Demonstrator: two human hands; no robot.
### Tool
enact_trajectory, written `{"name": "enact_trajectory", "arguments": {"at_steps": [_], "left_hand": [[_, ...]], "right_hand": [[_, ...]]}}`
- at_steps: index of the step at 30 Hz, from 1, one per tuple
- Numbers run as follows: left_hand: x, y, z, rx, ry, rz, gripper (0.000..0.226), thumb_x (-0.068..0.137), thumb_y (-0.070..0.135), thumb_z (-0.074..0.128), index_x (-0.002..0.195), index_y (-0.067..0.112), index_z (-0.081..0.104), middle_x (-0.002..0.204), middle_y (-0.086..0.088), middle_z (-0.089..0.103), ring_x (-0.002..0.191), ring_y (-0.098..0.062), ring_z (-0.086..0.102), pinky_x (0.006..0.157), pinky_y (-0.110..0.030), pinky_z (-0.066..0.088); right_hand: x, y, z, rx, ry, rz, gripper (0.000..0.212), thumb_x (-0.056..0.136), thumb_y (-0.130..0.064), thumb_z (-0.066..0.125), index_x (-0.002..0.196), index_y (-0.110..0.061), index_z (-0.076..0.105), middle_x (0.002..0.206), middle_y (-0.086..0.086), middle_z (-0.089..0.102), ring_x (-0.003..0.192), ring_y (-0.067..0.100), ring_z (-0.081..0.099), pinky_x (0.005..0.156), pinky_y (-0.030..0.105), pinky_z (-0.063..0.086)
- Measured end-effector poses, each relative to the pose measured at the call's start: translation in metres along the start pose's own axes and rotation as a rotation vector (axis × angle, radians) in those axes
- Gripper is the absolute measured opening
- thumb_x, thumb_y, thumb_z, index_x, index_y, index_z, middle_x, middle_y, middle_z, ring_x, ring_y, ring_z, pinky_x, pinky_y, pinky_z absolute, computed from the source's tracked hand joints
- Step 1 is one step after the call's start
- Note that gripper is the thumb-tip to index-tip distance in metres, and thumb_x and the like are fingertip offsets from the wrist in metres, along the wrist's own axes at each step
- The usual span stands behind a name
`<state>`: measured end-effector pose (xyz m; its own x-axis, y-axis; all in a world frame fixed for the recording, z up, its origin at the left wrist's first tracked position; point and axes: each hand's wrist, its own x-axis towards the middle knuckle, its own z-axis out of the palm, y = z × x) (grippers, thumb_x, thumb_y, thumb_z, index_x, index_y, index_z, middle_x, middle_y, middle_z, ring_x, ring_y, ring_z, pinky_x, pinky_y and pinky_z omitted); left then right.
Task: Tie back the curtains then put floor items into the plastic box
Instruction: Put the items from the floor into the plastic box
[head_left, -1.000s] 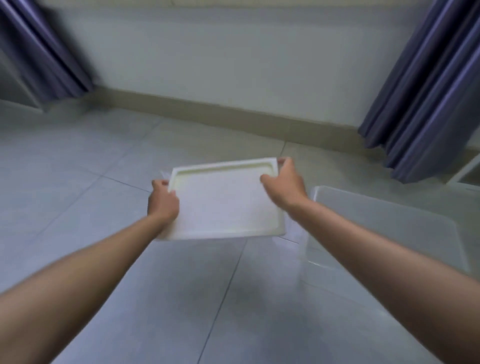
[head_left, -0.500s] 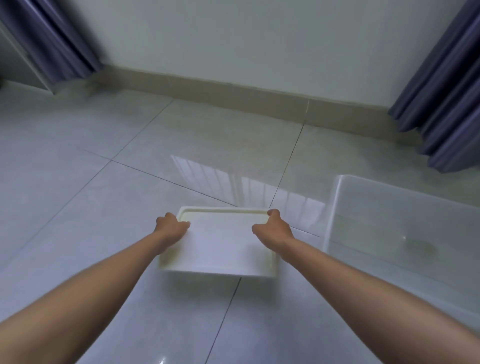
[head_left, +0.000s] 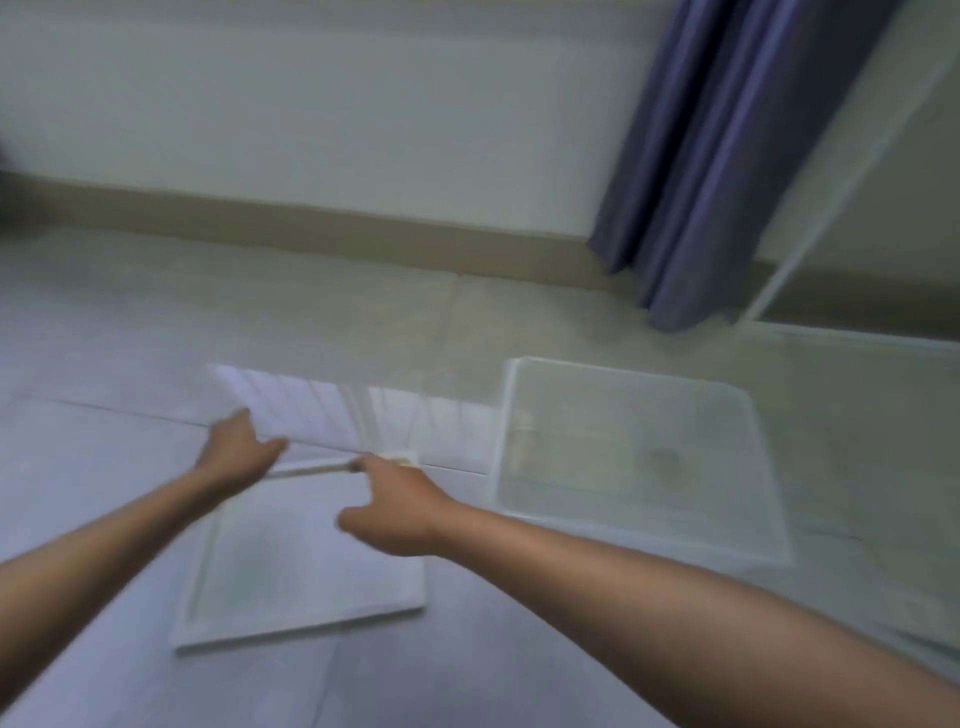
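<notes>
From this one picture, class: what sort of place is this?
Probably a room in a home. A tiled floor meets a plain wall with a skirting board, a purple curtain hangs to the floor, and a clear plastic box sits there.

The floor (head_left: 130, 332) was glossy tile, mirroring a window at centre frame. The plastic box (head_left: 634, 457), right of centre, looked clear and smooth. The lid (head_left: 291, 577), lower centre, seemed white matt plastic. The curtain (head_left: 717, 156), upper right, was soft purple cloth.
</notes>
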<state>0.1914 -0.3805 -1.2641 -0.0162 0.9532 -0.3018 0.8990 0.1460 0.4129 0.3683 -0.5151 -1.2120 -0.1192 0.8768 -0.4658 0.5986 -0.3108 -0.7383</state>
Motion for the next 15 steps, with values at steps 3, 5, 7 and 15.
{"name": "enact_trajectory", "arguments": {"at_steps": [3, 5, 7, 15], "left_hand": [[0.004, 0.073, 0.008, 0.004, 0.052, 0.262, 0.059, 0.087, 0.017, 0.066, 0.137, -0.003, 0.042, 0.135, -0.031, 0.046, 0.127, -0.044, 0.042, 0.107, -0.047, 0.035], [-0.011, 0.137, 0.023, -0.024, 0.04, 0.432, 0.048, 0.087, 0.014, 0.066, 0.13, 0.001, 0.05, 0.129, -0.029, 0.049, 0.122, -0.043, 0.046, 0.102, -0.048, 0.038], [-0.043, 0.208, 0.039, -0.118, 0.048, 0.639, 0.038, 0.083, 0.007, 0.067, 0.119, 0.003, 0.056, 0.121, -0.027, 0.05, 0.115, -0.043, 0.05, 0.096, -0.049, 0.041], [-0.256, 0.385, 0.11, -0.181, -0.152, 1.351, 0.03, 0.087, 0.015, 0.059, 0.116, 0.011, 0.057, 0.12, -0.015, 0.051, 0.109, -0.03, 0.051, 0.091, -0.029, 0.037]], "right_hand": [[-0.044, -0.013, -0.037, -0.05, 0.126, -0.172, 0.032, 0.088, -0.023, 0.059, 0.119, -0.016, 0.063, 0.118, 0.009, 0.067, 0.107, 0.026, 0.06, 0.091, 0.031, 0.048], [-0.072, -0.008, -0.072, -0.061, 0.311, -0.213, 0.02, 0.087, -0.02, 0.061, 0.103, -0.016, 0.071, 0.105, 0.008, 0.071, 0.097, 0.025, 0.064, 0.084, 0.029, 0.05], [-0.102, 0.012, -0.112, -0.021, 0.524, -0.19, 0.014, 0.085, -0.017, 0.063, 0.094, -0.016, 0.074, 0.093, 0.006, 0.074, 0.089, 0.024, 0.067, 0.081, 0.03, 0.052], [-0.273, 0.213, -0.218, 0.011, 1.136, 0.384, 0.01, 0.086, -0.025, 0.06, 0.084, -0.021, 0.07, 0.08, 0.002, 0.074, 0.086, 0.02, 0.07, 0.083, 0.032, 0.053]]}}
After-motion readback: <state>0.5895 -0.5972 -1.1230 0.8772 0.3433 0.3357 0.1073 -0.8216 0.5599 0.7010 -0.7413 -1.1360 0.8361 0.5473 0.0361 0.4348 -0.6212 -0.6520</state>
